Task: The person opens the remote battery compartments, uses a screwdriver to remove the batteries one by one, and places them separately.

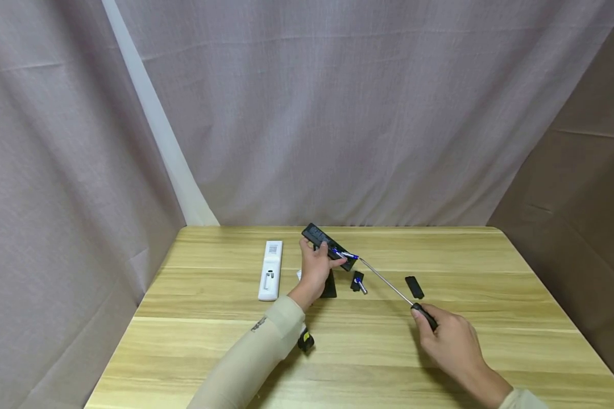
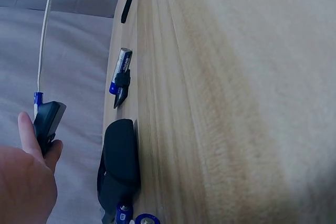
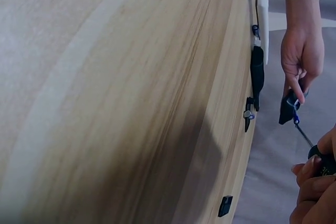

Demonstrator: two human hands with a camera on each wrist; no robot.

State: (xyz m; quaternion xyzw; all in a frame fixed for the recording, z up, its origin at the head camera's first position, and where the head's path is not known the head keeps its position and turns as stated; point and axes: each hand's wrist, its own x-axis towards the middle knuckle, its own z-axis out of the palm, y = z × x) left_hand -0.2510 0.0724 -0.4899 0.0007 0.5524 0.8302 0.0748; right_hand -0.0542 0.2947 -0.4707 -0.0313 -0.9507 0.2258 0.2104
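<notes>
In the head view my left hand [image 1: 314, 268] holds a tilted black remote control [image 1: 314, 232] above the table, its back side up. Blue-and-silver batteries [image 1: 349, 255] sit in its open compartment. My right hand [image 1: 452, 341] grips the black handle of a long thin screwdriver [image 1: 389, 282], whose tip meets the blue end of a battery at the remote's lower end. The left wrist view shows the raised remote [image 2: 49, 119] and the shaft [image 2: 44, 35] reaching it. The right wrist view shows fingers wrapped round the screwdriver handle [image 3: 321, 162].
A white remote [image 1: 270, 271] with its compartment open lies to the left. Another black remote [image 2: 121, 150] lies below my left hand, with batteries [image 2: 148, 219] beside it. A loose battery [image 1: 362, 287] overlaps a black cover [image 1: 356, 278]; a second black cover [image 1: 414, 287] lies to the right.
</notes>
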